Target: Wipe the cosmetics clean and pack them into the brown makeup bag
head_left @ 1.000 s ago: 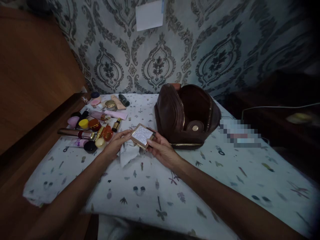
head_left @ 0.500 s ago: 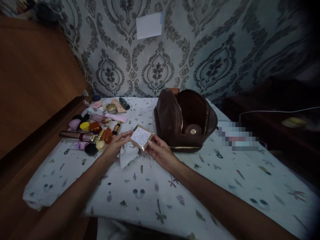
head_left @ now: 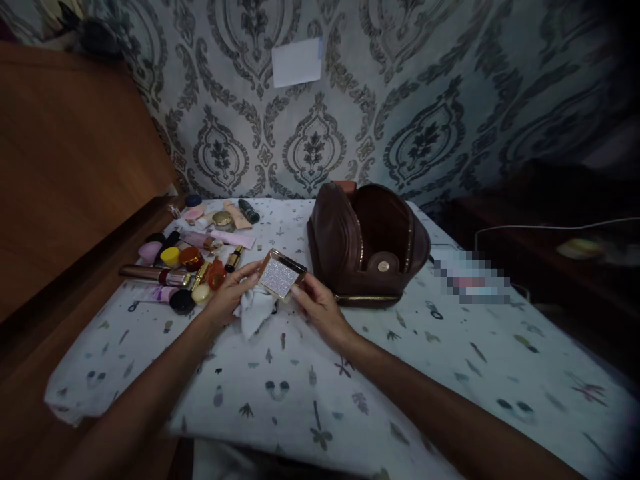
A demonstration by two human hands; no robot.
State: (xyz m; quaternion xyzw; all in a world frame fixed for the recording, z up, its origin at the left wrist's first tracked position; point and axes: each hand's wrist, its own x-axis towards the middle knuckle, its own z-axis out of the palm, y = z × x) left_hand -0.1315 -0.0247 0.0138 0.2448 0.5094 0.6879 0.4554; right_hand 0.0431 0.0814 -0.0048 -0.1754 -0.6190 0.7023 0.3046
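Note:
A square compact [head_left: 280, 276] with a silver glitter face and a shiny gold frame is held between both hands above the cloth-covered surface. My left hand [head_left: 233, 293] grips its left edge and also has a crumpled white cloth [head_left: 256, 312] hanging under the fingers. The right edge is pinched by my right hand [head_left: 320, 305], thumb on the near corner. Just beyond that hand stands a dark brown bag [head_left: 340, 240], its zip undone and its top gaping. Left of my left hand lie cosmetics, among them a yellow-lidded jar [head_left: 170, 256] and an orange bottle [head_left: 217, 274].
A long brown-and-silver tube [head_left: 150, 273], a black round lid [head_left: 182, 301] and a pink tube [head_left: 233, 238] lie in the left group. A wooden cabinet [head_left: 75, 147] borders the left side. Patterned wallpaper [head_left: 315, 143] rises behind. A white cable [head_left: 550, 227] runs at right.
The compact has tilted in my hands, so more of its shiny far edge shows. Both hands keep their hold. The view has shifted slightly.

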